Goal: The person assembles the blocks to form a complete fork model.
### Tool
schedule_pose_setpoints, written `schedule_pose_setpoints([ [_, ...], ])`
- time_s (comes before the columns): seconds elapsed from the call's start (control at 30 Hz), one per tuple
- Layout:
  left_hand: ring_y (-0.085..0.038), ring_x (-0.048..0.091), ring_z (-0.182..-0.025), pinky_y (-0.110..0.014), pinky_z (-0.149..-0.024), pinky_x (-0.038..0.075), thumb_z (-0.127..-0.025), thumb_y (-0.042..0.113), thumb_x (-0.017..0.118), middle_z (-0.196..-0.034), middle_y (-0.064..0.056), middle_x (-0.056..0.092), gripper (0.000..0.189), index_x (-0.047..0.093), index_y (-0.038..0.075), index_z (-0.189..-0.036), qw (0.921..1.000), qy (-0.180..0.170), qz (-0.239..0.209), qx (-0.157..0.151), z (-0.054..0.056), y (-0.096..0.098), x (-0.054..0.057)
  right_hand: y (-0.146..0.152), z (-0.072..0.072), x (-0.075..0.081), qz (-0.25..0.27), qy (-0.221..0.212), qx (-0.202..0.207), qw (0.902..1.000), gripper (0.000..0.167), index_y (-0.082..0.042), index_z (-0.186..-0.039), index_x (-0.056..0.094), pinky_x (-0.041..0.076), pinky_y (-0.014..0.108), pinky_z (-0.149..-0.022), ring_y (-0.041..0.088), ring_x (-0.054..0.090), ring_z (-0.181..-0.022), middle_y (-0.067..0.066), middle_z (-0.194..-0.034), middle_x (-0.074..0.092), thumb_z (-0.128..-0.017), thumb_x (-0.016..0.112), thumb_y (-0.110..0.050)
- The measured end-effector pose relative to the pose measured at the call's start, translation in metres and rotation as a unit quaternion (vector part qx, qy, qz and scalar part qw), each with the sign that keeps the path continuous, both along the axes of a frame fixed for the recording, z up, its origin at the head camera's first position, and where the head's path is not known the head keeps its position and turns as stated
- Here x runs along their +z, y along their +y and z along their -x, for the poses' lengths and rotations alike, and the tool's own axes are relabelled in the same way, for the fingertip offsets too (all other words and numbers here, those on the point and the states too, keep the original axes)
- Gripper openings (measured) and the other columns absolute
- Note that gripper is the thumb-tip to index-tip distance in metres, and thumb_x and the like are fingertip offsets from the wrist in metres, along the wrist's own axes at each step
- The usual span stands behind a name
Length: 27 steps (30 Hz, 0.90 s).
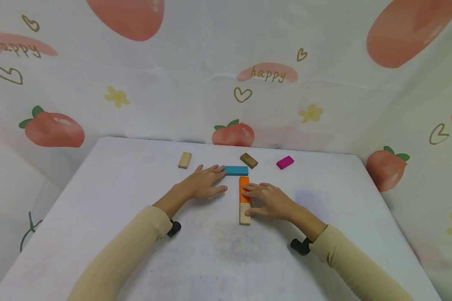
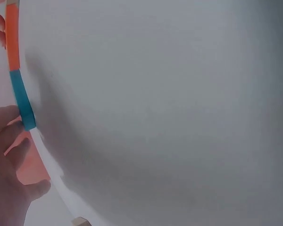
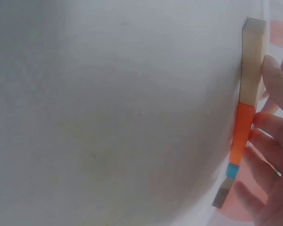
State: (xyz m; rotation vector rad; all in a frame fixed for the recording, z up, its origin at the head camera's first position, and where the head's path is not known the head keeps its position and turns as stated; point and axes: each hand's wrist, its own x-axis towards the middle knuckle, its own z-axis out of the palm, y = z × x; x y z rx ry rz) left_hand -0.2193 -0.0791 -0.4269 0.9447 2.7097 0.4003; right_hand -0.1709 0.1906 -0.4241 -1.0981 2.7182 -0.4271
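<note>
In the head view, a blue wooden block (image 1: 237, 170) lies crosswise on the white table. My left hand (image 1: 202, 183) reaches its left end, fingers extended with the fingertips at the block and the thumb held apart. Below the blue block, an orange block (image 1: 243, 183) and a plain wooden block (image 1: 245, 218) lie end to end in a straight line pointing toward me. My right hand (image 1: 272, 202) rests along their right side. Its straight fingers touch the orange block, and the thumb is at the plain one, as the right wrist view also shows.
Behind the blue block lie a brown block (image 1: 249, 160) and, farther right, a magenta block (image 1: 285, 162). Another plain wooden block (image 1: 185, 160) sits at the back left. A printed cloth (image 1: 188, 83) hangs behind the white table (image 1: 135, 175).
</note>
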Motion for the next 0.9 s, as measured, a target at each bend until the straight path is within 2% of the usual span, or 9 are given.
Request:
schedule_pose_setpoints([
  [0.3, -0.03, 0.024, -0.15, -0.065, -0.115, 0.017, -0.1, 0.05, 0.047, -0.161, -0.008, 0.031, 0.066, 0.044, 0.007, -0.151, 1.0, -0.006, 0.002, -0.006, 0.003, 0.002, 0.001, -0.001, 0.002, 0.0, 0.002, 0.002, -0.001, 1.0, 0.067, -0.008, -0.135, 0.063, 0.037, 0.052, -0.111, 0.026, 0.05, -0.135, 0.007, -0.142, 0.057, -0.085, 0.074, -0.051],
  [0.47, -0.03, 0.023, -0.15, -0.064, -0.115, 0.017, -0.1, 0.05, 0.047, -0.161, -0.007, 0.03, 0.066, 0.043, 0.008, -0.151, 0.9999, -0.006, 0.003, -0.008, 0.005, 0.003, -0.001, -0.003, 0.0, 0.003, 0.005, 0.01, 0.003, 0.9999, 0.068, -0.005, -0.134, 0.063, 0.035, 0.055, -0.111, 0.03, 0.05, -0.134, 0.01, -0.141, 0.058, -0.083, 0.076, -0.049],
  [0.7, -0.029, 0.022, -0.15, -0.064, -0.115, 0.017, -0.1, 0.049, 0.048, -0.161, -0.006, 0.03, 0.066, 0.043, 0.009, -0.151, 0.9998, -0.01, -0.001, -0.016, 0.006, 0.008, 0.001, -0.003, -0.002, 0.005, 0.002, 0.019, -0.002, 0.9998, 0.069, -0.004, -0.133, 0.064, 0.04, 0.054, -0.108, 0.033, 0.052, -0.131, 0.012, -0.142, 0.057, -0.082, 0.077, -0.05],
  [0.9, -0.028, 0.022, -0.15, -0.063, -0.116, 0.017, -0.099, 0.05, 0.049, -0.161, -0.006, 0.03, 0.067, 0.042, 0.01, -0.152, 0.9997, -0.015, 0.001, -0.02, 0.006, 0.013, 0.001, -0.003, 0.0, 0.004, 0.008, 0.016, 0.008, 0.9998, 0.068, -0.002, -0.133, 0.063, 0.034, 0.056, -0.111, 0.031, 0.05, -0.134, 0.012, -0.142, 0.057, -0.084, 0.076, -0.048],
])
